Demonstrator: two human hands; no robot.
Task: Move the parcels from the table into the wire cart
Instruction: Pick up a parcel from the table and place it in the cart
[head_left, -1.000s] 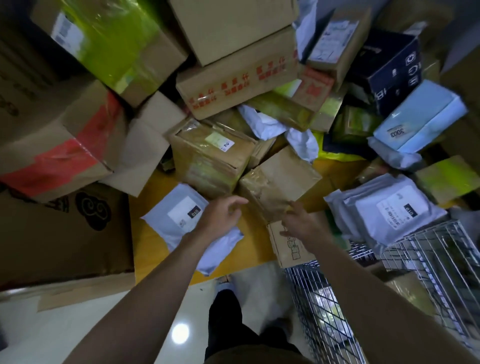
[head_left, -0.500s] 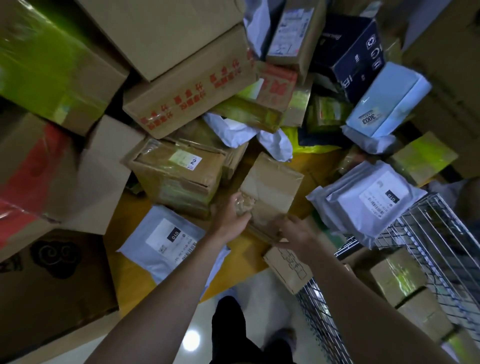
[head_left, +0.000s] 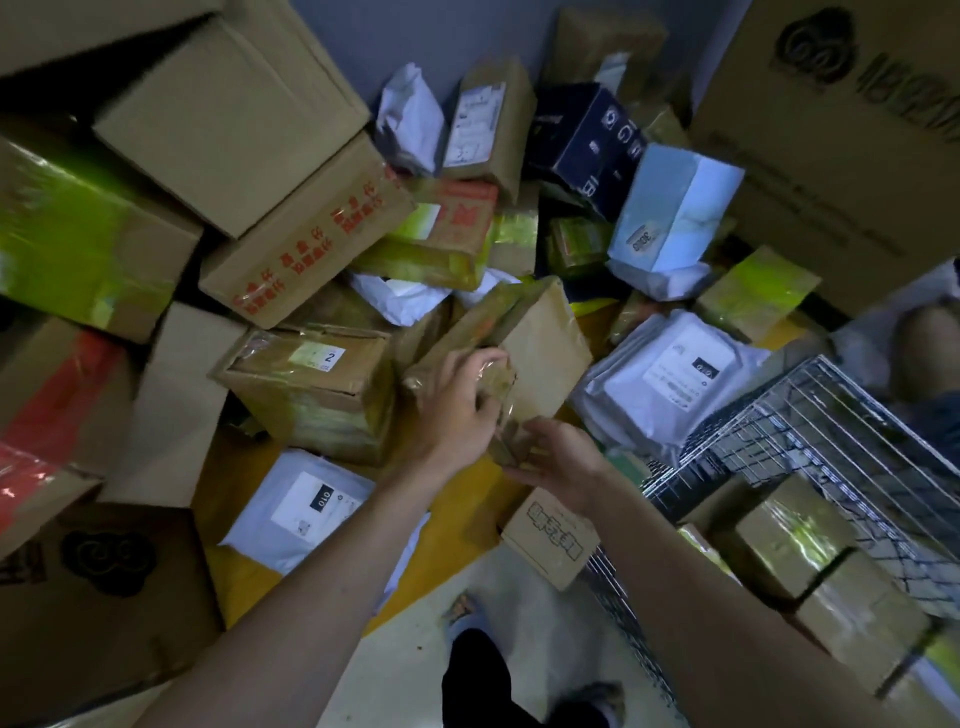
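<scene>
Over the table (head_left: 467, 499), both hands (head_left: 457, 410) grip a taped parcel (head_left: 524, 348).

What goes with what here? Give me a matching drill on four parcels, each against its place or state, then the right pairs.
1. brown taped parcel
2. box labelled 2
3. white mailer
4. taped boxes

A. inside the wire cart
B. flat on the yellow table, under the left forearm
C. gripped by left hand and right hand
D. on the table, left of the held parcel

Pairs: 1-C, 2-D, 3-B, 4-A
</scene>
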